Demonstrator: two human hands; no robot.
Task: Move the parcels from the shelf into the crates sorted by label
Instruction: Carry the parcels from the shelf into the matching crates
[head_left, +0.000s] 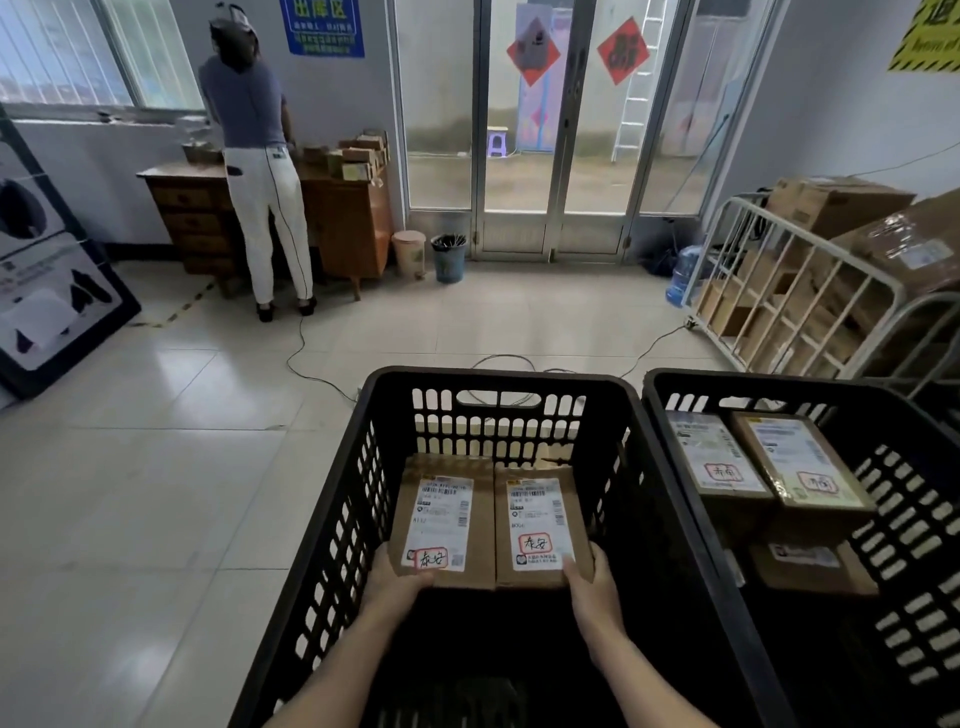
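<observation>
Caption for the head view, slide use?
Left hand and right hand hold two parcels in the left crate; right crate holds more.

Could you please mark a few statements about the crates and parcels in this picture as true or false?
1. The left hand holds the left parcel and the right hand the right parcel, inside the left crate. True.
2. The other crate is empty. False: the right crate holds at least three parcels.
3. The held parcels lie side by side, labels up. True.
4. Someone sits at the desk. False: the person stands at the desk.
</observation>
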